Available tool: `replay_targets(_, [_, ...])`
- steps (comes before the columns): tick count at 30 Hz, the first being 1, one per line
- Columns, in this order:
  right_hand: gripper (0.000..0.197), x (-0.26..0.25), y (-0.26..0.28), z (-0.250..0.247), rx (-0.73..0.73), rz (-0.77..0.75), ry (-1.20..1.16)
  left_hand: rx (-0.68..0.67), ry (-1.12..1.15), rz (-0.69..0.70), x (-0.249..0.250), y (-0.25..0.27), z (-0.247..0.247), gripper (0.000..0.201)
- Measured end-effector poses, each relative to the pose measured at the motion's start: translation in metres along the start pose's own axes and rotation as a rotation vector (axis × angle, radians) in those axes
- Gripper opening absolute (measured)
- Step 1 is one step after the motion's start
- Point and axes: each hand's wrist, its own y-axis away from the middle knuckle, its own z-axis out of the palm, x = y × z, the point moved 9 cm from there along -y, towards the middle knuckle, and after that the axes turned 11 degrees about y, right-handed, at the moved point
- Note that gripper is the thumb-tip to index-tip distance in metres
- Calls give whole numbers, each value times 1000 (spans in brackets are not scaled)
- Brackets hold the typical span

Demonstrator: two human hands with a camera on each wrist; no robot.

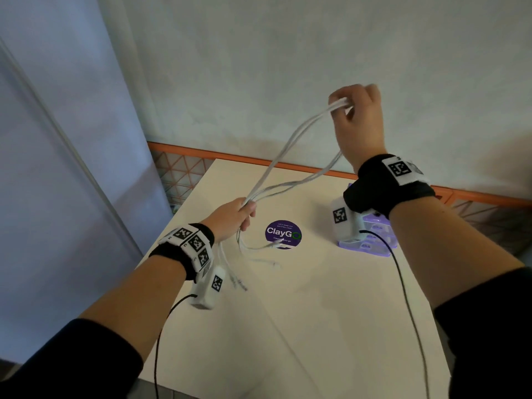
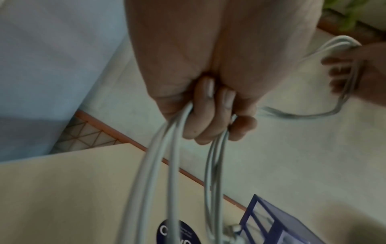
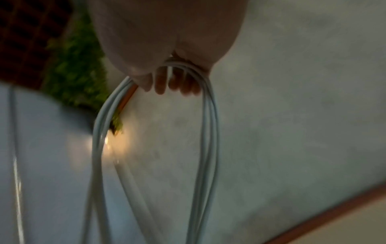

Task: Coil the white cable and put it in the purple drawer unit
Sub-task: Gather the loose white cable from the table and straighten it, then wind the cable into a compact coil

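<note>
nearest to my head camera: two forearms in dark sleeves, each with a black wrist strap carrying white marker tiles and a white camera block.

item 1, largest: pale cream square table [image 1: 331,312], against a grey-green plastered wall with an orange mesh rail along its foot.

item 2: long white round-sheathed cable [image 1: 290,145], gathered into several elongated loops stretched in the air between both hands, well above the table. i see its loose ends hanging below the lower hand, their tips near or on the tabletop beside the sticker; i cannot tell which.

item 3: small translucent purple plastic drawer unit [image 1: 377,240], standing on the table's far right part, largely hidden behind my view of the right wrist block. apart from the cable.

item 4: right hand [image 1: 359,122], raised high, fingers hooked through the upper bend of the loops, strands running over them.

item 5: left hand [image 1: 236,216], lower, over the table's left part, fingers curled tight around the bundled strands.

item 6: round dark purple sticker with white "claygo" lettering [image 1: 283,234], flat on the table, between left hand and drawer unit.
</note>
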Motion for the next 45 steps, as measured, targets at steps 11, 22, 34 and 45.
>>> replay_targets(11, [13,38,-4,0,-101,422,-301,-55,145,-3,-1,9,-3,42])
replay_targets(22, [3,51,4,0,-171,212,49,-86,126,-97,-21,20,-3,46])
replay_targets(34, [23,118,57,9,-125,535,-152,-51,221,-143,-6,21,-31,39])
replay_targets(45, [38,148,146,65,-439,635,254,51,48,-103,8,20,-38,44])
